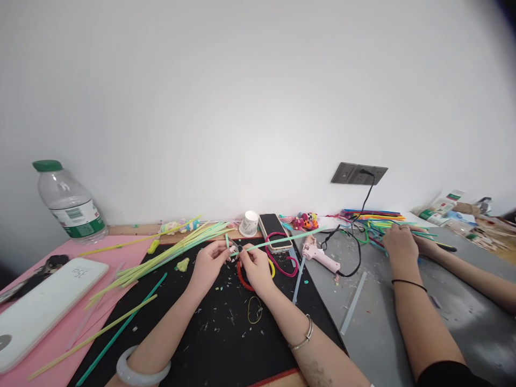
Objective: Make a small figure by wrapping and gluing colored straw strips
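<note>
A mint-green pipe cleaner is pinched between the fingertips of my left hand and my right hand, above the black mat. Its short end is bent upward at my left fingers, while the long end runs off to the right, past the phone. Under my right hand lies a red pipe cleaner, curved and partly hidden. A yellow curved piece shows beside that hand. Close to my right wrist is a thin rubber band. Left of my left hand sits a small yellow-green scrap.
Yellow-green pipe cleaners lie in a bundle at left, near a power bank and a bottle. A paper cup stands behind my hands. Right are a corded pink glue gun and a co-worker's hands among more pipe cleaners.
</note>
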A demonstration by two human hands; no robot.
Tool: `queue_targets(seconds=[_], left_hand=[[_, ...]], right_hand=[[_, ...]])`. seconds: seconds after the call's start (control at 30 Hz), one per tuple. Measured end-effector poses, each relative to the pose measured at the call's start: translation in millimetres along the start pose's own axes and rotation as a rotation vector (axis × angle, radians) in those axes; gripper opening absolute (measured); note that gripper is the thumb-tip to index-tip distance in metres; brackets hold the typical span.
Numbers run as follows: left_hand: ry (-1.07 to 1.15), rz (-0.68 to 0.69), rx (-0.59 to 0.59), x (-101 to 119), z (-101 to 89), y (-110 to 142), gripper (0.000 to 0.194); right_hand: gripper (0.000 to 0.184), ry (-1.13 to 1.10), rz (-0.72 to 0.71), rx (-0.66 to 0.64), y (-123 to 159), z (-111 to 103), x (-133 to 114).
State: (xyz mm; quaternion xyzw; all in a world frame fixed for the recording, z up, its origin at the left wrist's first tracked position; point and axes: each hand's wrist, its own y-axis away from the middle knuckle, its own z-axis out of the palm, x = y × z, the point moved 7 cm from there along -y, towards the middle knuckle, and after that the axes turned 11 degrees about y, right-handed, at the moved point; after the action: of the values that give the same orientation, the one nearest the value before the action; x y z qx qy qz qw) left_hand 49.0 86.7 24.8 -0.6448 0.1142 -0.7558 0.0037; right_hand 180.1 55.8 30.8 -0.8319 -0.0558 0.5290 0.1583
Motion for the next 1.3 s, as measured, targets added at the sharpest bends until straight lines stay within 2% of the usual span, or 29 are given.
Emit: queue_targets(seconds=[0.33, 0.53, 0.8, 0.9, 1.07, 1.3], left_hand=[[-0.049, 0.0, 0.034, -2.2, -12.5, 4.2, 0.026], [-0.113, 0.028, -0.032, 1.1, -7.4, 6.7, 0.027], [-0.139, 0.033, -0.068, 3.3, -3.4, 8.6, 0.03], [-0.219, 0.046, -0.071, 4.7, -5.1, 8.5, 0.032], [-0.307, 0.049, -0.195, 8.8, -1.4, 8.2, 0.033], [-0.198, -0.022, -0.407, 9.5, 7.2, 10.2, 0.032]], right_hand=[[0.026, 0.042, -0.009, -0.01, 1.1, 2.1, -1.9], [0.025, 0.009, -0.011, -0.035, -0.1, 4.0, -1.3], [0.03, 0.056, -0.102, -0.182, 0.0, 15.7, -8.8], [0.032, 0.087, -0.103, -0.163, 0.0, 13.6, -9.3], [0.038, 0.1, -0.061, -0.097, -1.0, 7.6, -5.4], [0.039, 0.015, 0.025, -0.051, -2.6, 5.2, 3.2]])
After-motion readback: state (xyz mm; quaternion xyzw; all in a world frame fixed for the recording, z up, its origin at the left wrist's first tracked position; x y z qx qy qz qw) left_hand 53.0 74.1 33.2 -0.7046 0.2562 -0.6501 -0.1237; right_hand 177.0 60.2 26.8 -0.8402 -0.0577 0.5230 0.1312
